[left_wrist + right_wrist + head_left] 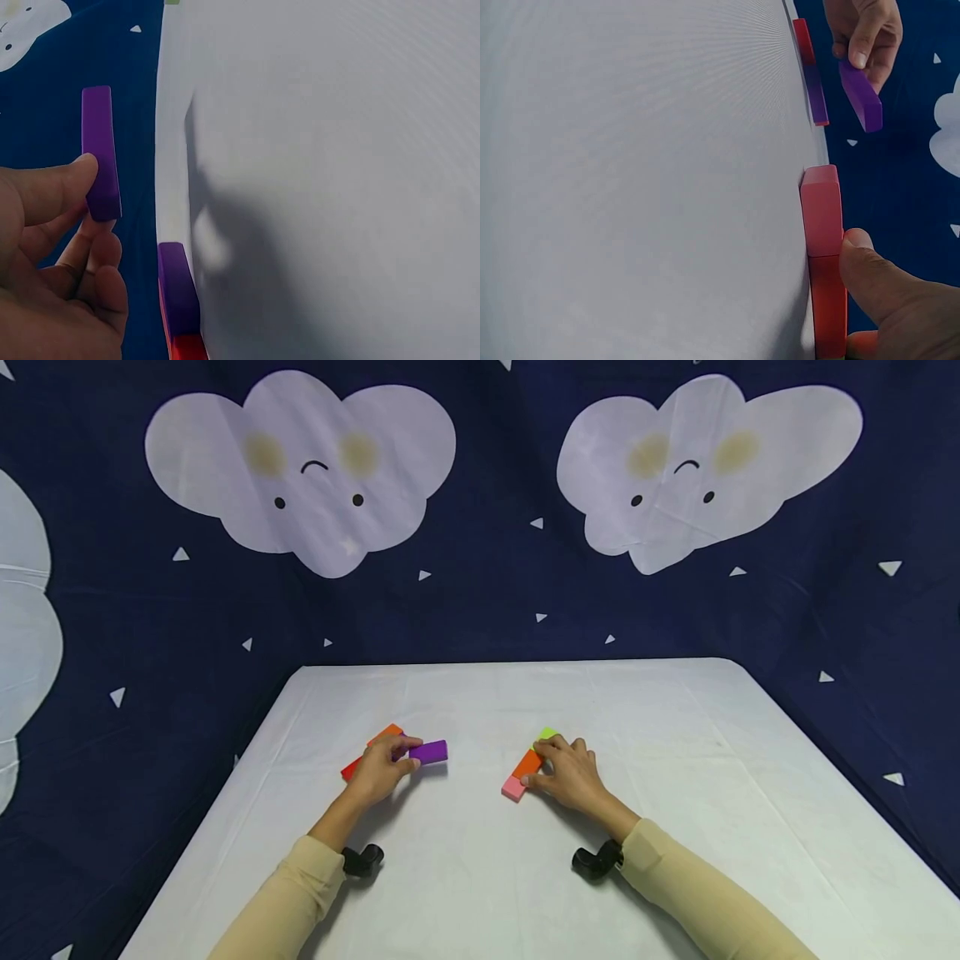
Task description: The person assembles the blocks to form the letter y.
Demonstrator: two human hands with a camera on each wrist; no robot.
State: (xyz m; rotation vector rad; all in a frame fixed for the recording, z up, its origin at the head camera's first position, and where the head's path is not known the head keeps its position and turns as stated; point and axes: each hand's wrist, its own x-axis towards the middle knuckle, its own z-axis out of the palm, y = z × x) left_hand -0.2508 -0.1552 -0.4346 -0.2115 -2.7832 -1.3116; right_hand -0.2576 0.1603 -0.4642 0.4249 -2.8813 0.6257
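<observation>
My left hand [390, 766] pinches a purple block [430, 752] between thumb and fingers and holds it just above the white table [487, 877]. The left wrist view shows this purple block [101, 150] lifted, thumb on its side. Under that hand lies a row of blocks with an orange end [387, 734] and a red end [350, 768]; another purple block [177, 289] lies in it. My right hand [558, 770] rests on a second row: pink block [513, 788], orange block [527, 764], green block [548, 734]. Its thumb [870, 270] and fingers grip the orange block [829, 300].
The table is covered with a white cloth and has rounded far corners. A dark blue backdrop with white clouds [300, 460] hangs close behind and beside it. A black camera mount [596, 862] sits on each wrist.
</observation>
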